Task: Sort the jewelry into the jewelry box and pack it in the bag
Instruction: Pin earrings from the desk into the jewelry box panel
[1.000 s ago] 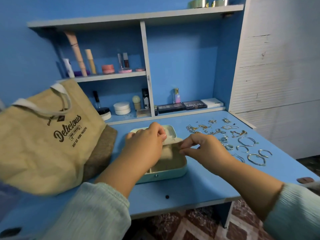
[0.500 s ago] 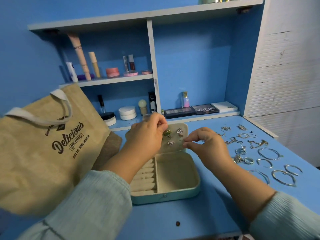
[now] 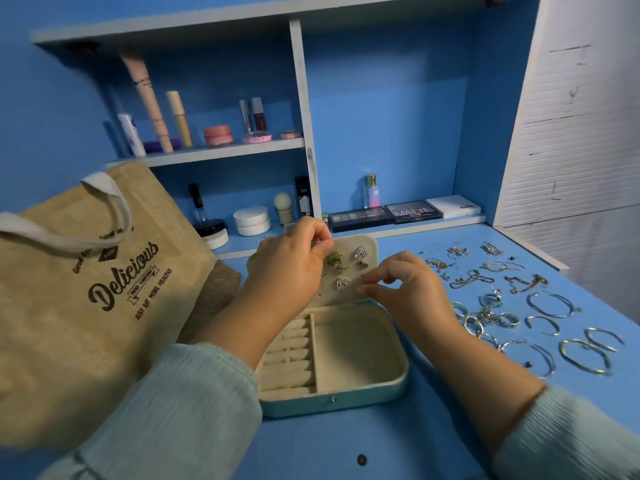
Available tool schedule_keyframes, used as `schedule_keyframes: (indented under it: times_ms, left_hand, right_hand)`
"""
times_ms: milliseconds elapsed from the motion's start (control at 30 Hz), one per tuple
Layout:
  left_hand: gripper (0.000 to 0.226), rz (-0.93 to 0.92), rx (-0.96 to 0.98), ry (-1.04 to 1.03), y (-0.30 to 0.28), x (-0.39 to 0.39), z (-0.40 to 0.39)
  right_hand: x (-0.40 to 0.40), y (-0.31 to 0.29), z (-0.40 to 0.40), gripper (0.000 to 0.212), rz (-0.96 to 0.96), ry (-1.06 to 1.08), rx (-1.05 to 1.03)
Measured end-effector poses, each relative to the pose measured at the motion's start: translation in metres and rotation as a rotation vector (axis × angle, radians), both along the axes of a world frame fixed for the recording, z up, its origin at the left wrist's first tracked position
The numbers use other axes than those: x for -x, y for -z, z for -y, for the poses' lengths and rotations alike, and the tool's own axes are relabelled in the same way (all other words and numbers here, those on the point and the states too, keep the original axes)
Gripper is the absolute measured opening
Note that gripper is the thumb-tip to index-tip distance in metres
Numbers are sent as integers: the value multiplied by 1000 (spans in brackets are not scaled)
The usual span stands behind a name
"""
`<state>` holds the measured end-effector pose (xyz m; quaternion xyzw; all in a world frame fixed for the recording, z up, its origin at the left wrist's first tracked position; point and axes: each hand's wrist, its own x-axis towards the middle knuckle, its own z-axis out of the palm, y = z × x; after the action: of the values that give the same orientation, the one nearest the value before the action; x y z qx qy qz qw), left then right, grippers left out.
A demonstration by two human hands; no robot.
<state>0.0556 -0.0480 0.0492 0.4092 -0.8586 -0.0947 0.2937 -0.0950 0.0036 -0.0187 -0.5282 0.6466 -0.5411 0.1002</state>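
The left hand (image 3: 291, 268) pinches the earring panel (image 3: 349, 268) of the jewelry box (image 3: 332, 355); the right hand (image 3: 405, 285) pinches narrowly at its edge, contents indiscernible. Judged light and fiddly, the earrings (image 3: 341, 271) beside both grips suit fingertip holds at the stud.

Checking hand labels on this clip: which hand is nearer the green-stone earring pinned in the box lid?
Left. The left hand sits right beside the green-stone earring, fingertips almost on it. The right hand is lower and to its right, near the lid's bottom edge.

One jewelry box (image 3: 346, 393), one bag (image 3: 86, 306), three earrings (image 3: 341, 268) on its lid, two hands (image 3: 287, 268).
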Motion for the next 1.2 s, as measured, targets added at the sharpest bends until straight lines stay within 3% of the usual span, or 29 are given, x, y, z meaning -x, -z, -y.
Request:
schedule_keyframes:
  times_ms: [333,667,933,1200]
  left_hand:
    - [7,2,12,17,1,-4,-5]
    - [6,5,29,23,-1,-3,-10]
    - [8,7,1,19,0,-7,-22]
    - [10,36,-177,39,-24,-12,-26]
  right_hand:
    - [-3,-1,-3,27,44,-1,32]
    - [-2,3,-1,20,69,30,38]
    - [-4,4,-3,34,142,92,-24]
    - [4,8,-13,18,-33,-23,-22]
